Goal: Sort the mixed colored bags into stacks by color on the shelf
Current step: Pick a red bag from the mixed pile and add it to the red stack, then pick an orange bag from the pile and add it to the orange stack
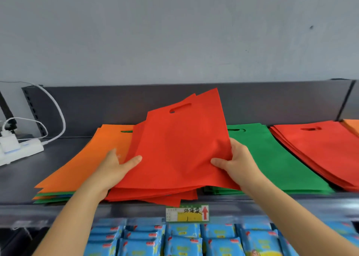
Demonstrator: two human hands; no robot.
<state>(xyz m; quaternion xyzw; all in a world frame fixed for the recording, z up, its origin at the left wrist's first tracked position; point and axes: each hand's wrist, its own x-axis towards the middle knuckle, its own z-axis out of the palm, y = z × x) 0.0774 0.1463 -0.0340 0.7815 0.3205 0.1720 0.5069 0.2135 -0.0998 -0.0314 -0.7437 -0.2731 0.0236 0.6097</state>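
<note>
A loose bundle of red bags (178, 150) is held tilted above the dark shelf (17, 178), its far end raised. My left hand (116, 166) grips the bundle's left edge, thumb on top. My right hand (233, 158) grips its right edge. Under the bundle's left side lies a mixed pile topped by an orange bag (91, 158), with green and orange edges showing below. To the right sits a green stack (275, 158), then a red stack (320, 150). An orange stack (352, 126) shows at the far right edge.
A white power strip (17, 149) with plugs and cables lies on the shelf at the left. A price label (187, 213) hangs on the shelf's front rail. Blue packets (184, 240) fill the shelf below. A grey wall stands behind.
</note>
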